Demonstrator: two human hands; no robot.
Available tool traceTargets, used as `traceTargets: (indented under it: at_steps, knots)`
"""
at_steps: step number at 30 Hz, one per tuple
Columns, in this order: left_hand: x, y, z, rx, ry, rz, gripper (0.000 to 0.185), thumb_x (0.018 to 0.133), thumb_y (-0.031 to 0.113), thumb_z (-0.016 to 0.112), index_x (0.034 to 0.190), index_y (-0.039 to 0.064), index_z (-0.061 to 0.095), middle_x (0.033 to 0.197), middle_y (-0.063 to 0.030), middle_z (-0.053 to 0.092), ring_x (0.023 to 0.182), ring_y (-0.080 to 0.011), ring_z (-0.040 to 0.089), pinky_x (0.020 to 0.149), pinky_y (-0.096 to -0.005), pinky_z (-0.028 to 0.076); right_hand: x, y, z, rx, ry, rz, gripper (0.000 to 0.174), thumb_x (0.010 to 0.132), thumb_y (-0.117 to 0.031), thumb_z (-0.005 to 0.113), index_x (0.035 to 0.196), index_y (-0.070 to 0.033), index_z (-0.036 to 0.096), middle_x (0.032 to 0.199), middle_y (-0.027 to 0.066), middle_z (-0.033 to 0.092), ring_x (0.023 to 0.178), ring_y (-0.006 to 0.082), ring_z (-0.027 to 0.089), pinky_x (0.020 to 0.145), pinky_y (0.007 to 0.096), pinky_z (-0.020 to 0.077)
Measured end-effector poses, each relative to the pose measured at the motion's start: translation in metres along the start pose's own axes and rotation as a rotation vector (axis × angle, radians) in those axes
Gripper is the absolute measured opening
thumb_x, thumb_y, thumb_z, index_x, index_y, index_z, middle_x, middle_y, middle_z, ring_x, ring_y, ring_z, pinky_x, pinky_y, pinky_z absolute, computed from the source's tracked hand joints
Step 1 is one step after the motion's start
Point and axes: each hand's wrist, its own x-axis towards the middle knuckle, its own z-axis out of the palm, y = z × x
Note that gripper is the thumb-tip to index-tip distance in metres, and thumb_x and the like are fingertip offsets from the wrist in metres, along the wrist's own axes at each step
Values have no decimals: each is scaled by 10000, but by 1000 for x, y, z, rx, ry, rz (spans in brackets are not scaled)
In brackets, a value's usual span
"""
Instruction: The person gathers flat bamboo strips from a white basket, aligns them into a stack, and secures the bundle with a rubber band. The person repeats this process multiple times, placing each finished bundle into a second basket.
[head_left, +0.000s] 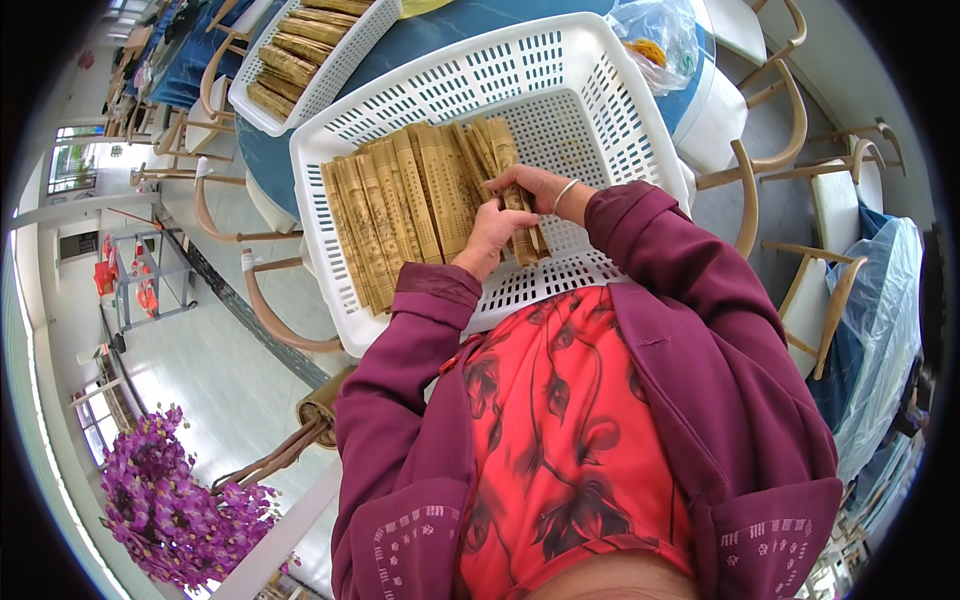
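A large white perforated plastic basket (442, 97) lies before me. Across its left and middle part, a row of flat golden-brown folded bundles (427, 195) stands side by side, printed with small writing and pictures. My right hand (534, 187) grips one bundle (523, 241) at the right end of the row. Just left of it, my left hand (495, 236) has its thumb and fingers on the same bundle. Parts of the bundle and some fingertips are hidden by the hands. More bundles (487, 142) lean at a slant just beyond the fingers.
A second white basket (341, 71) with similar bundles sits on the blue table (262, 161) at upper left. A clear plastic bag (667, 30) with orange material lies upper right. Wooden-armed chairs (750, 195) surround the table. Purple artificial-looking flowers (172, 495) stand at lower left.
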Motion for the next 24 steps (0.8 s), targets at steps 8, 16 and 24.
traceTargets:
  at_steps: [8, 16, 24]
  knots:
    - [-3, -2, -4, -48, -31, 21, 265, 751, 92, 691, 985, -19, 636, 884, -85, 660, 793, -185, 642, 691, -323, 506, 5, 2, 10, -200, 264, -61, 118, 741, -64, 688, 824, 17, 667, 832, 113, 660, 671, 210, 637, 603, 347, 531]
    - [-7, -2, -11, 56, -190, -85, 347, 801, 184, 708, 1080, -3, 623, 1011, -50, 649, 928, -133, 582, 802, -279, 451, 0, 0, -7, -46, 93, -33, 128, 772, -84, 664, 856, 7, 632, 801, 104, 649, 648, 227, 631, 633, 360, 537]
    - [-12, -16, -14, 576, -187, 162, 625, 782, 318, 737, 1235, -61, 531, 1186, -141, 573, 1009, -208, 588, 914, -324, 453, -11, 0, 15, -187, 209, -150, 302, 672, -36, 766, 896, 99, 616, 846, 164, 656, 696, 254, 652, 639, 398, 543]
